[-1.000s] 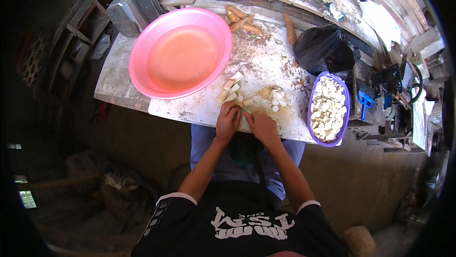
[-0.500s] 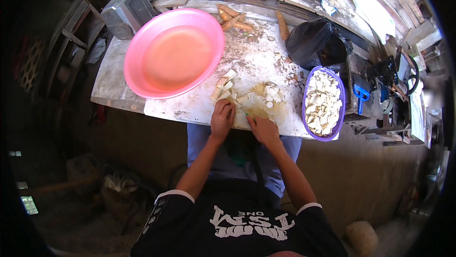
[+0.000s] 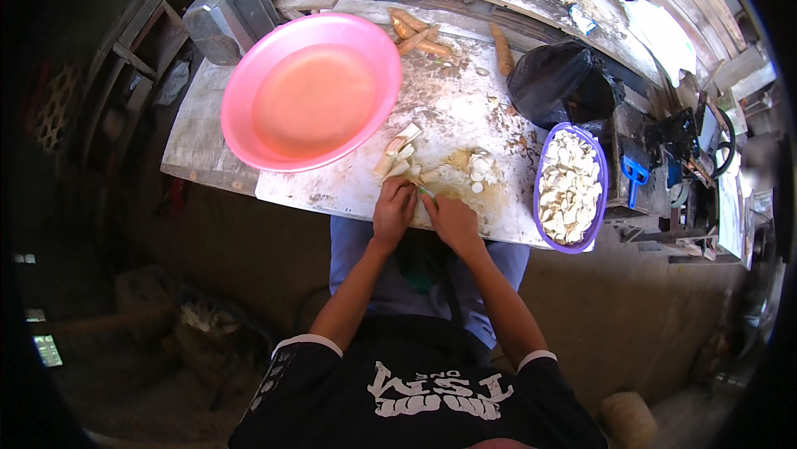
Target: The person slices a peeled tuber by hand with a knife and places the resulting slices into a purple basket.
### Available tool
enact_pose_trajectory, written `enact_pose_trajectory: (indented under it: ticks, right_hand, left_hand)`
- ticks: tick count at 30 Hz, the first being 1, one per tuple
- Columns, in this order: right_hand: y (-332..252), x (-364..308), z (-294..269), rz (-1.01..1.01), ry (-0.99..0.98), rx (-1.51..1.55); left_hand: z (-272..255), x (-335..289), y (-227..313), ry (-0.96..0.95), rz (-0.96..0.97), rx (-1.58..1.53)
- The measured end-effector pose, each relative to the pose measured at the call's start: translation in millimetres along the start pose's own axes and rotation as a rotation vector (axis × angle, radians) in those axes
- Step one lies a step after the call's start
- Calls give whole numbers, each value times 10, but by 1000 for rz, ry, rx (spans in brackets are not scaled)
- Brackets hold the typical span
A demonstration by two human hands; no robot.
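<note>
- Your right hand (image 3: pixel 454 220) has moved left since the earlier frame, toward your left hand (image 3: pixel 395 208); the gap between them, near the centre of the frame, is now narrower.
- Left hand position: unchanged, over the near edge of the table (image 3: pixel 332 191), just below the peeled root pieces (image 3: pixel 400 152).
- Right hand state: fingers closed on the knife (image 3: pixel 426 192). Its green part shows between your hands; the blade, clearer earlier, is now hard to make out.
- Left hand state: fingers bent together. Whether they clamp a piece cannot be told, as they hide it.
- Judgement: the narrower gap suggests that the knife is working close to your left fingertips.
- Loose slices (image 3: pixel 481 166) lie right of the root pieces, above your right hand.
- Purple tub (image 3: pixel 603 187), right side of the frame: filled with pale slices, no visible change.
</note>
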State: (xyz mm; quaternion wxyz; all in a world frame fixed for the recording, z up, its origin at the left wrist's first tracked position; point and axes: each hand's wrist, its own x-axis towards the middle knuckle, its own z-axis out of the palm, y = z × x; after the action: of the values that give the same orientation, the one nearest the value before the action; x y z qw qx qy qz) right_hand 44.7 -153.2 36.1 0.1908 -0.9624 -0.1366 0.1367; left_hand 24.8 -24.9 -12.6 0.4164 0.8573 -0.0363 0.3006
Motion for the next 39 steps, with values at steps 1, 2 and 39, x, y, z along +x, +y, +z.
enact_pose_trajectory:
  ticks: [1,2,39]
  right_hand:
    - [2,1,0,0,-4,-15]
    - [3,1,0,0,-7,-31]
    - [72,103,-24,-43,-42,-28]
  left_hand:
    - [-3,-5,8,-2,-3,-2]
    - [-7,-9,16,-4,-6,-3]
    - [3,2,-11,-8,5,33]
